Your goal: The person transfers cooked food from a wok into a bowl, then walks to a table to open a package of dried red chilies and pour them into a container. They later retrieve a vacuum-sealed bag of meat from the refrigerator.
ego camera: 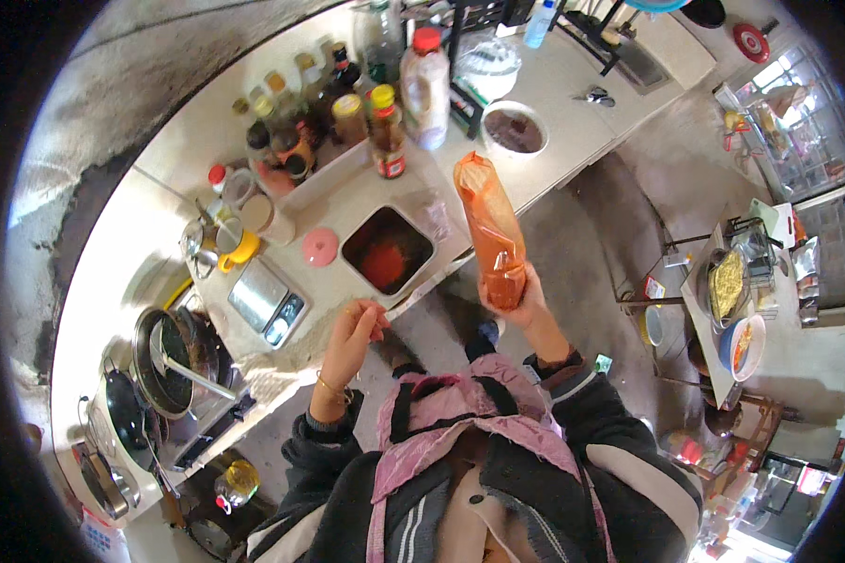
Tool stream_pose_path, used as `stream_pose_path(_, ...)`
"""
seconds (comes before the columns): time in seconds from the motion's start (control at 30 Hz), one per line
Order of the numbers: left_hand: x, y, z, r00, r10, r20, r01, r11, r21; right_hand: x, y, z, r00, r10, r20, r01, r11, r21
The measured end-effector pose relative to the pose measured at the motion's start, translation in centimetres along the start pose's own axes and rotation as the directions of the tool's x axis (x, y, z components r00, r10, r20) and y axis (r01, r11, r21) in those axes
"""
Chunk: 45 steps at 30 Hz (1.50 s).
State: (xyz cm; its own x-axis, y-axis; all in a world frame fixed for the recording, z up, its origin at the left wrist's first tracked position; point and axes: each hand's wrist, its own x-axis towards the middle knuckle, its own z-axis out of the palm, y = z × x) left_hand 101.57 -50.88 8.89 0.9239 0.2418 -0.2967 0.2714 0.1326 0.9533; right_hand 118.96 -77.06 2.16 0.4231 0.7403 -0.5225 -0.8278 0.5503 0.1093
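Observation:
My right hand point(526, 302) grips the bottom end of a long orange plastic bag point(489, 218), held upright above the counter's front edge. Reddish contents show through its lower part; the top is gathered. My left hand point(352, 338) is at the counter edge with fingers curled together, and nothing shows in it. Just beyond it stands a squarish container point(417, 279) with dark insides and a heap of red powder point(384, 266). A pink round lid point(320, 247) and a digital kitchen scale point(267, 301) lie to the left.
Behind the container are a jar with a yellow cap point(386, 134), a large red-capped bottle point(424, 88) and several seasoning bottles. A white bowl of dark contents point(514, 129) sits farther right. Woks point(165, 362) stand at the left. A side table point(704, 302) holds food bowls.

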Motion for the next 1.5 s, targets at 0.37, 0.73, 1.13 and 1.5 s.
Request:
stream_pose_path(0.37,15.2,1.4,22.2,0.911,0.341,0.231,-0.345,0.938,-0.023,-8.4,-16.2,-5.2,0.689,0.534,0.491,-0.600,0.800,-0.028)
stream_pose_path(0.73,27.5,7.8,51.3,0.574,0.138,0.807,0.215,0.926,-0.311,-20.2,-30.2,-9.2,0.742,0.321,0.589,-0.361,0.931,-0.052)
stream_pose_path(1.13,39.2,13.4,73.8,0.531,0.199,0.824,0.124,0.943,-0.308,-31.8,-53.9,-6.3,0.227,-0.957,0.180,0.797,0.076,-0.599)
stream_pose_path(1.5,55.9,18.3,92.5,0.577,0.313,0.754,-0.304,0.940,-0.157,-36.1,-73.2,7.0,-0.109,-0.828,0.549,-0.039,-0.549,-0.835)
